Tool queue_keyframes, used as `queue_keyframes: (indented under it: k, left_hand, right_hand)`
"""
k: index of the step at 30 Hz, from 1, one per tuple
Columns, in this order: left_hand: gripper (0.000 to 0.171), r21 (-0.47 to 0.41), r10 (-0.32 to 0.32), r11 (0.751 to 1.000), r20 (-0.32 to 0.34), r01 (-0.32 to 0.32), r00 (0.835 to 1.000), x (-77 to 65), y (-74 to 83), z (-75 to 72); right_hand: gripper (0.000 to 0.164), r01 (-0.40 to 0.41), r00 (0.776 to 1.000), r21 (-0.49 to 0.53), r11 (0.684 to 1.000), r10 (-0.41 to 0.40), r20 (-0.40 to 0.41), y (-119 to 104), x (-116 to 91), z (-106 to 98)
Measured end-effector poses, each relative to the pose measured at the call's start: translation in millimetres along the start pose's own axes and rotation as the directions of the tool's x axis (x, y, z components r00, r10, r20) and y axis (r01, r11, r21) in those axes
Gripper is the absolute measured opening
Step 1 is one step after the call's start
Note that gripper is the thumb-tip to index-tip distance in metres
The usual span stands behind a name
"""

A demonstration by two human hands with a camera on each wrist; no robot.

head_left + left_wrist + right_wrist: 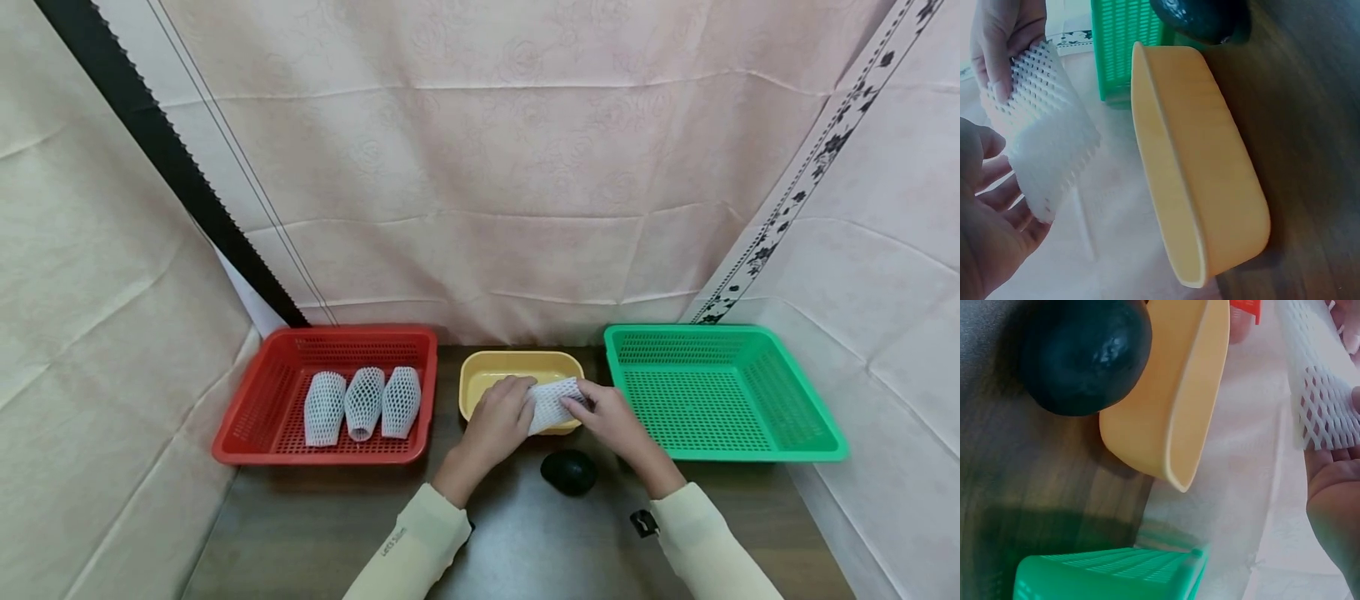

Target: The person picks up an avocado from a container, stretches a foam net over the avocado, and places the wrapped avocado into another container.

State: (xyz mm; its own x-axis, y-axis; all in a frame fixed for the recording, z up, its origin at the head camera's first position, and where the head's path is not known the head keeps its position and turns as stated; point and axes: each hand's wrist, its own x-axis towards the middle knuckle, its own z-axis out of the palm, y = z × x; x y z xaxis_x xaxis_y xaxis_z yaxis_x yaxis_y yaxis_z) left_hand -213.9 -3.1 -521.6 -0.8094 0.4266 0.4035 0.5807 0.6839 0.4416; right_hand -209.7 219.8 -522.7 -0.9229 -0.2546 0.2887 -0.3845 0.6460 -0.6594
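Observation:
Above the yellow tub [521,361], both hands hold a white foam net sleeve [553,405]. My left hand [497,422] grips its left end, thumb on one side and fingers behind, as the left wrist view shows. At the other end, my right hand [611,421] pinches the mesh between thumb and fingers. The sleeve looks flattened in the left wrist view [1054,131]. A dark, glossy oval fruit [568,472], resembling an avocado, lies on the table in front of the tub, between the forearms and touched by neither hand.
A red basket [322,458] on the left bears three white foam net sleeves [363,403] side by side. To the right stands a green basket [727,456] with a perforated floor. Pale cloth [480,167] hangs behind the wooden table [315,533] and at both sides.

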Motion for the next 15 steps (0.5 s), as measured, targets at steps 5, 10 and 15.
queue_keyframes:
  k: [5, 10, 15]
  left_hand:
    - [0.027, 0.078, 0.084, 0.994, -0.044, -0.081, 0.995, 0.9, 6.1, -1.4]
    - [0.021, 0.003, 0.098, 0.995, -0.109, -0.098, 0.989, -1.1, 9.6, 0.4]
    - [0.018, -0.097, 0.068, 0.992, -0.158, -0.084, 0.985, -3.3, 10.8, 2.4]
  right_hand:
    - [0.013, 0.005, 1.000, -0.030, 1.000, -0.005, -0.005, -15.8, -0.5, -2.9]
    - [0.015, 0.010, 1.000, 0.009, 1.000, -0.010, -0.003, -23.1, -1.6, -4.1]
    - [0.016, 0.038, 0.999, 0.028, 0.999, -0.039, 0.017, -22.1, -3.4, -5.1]
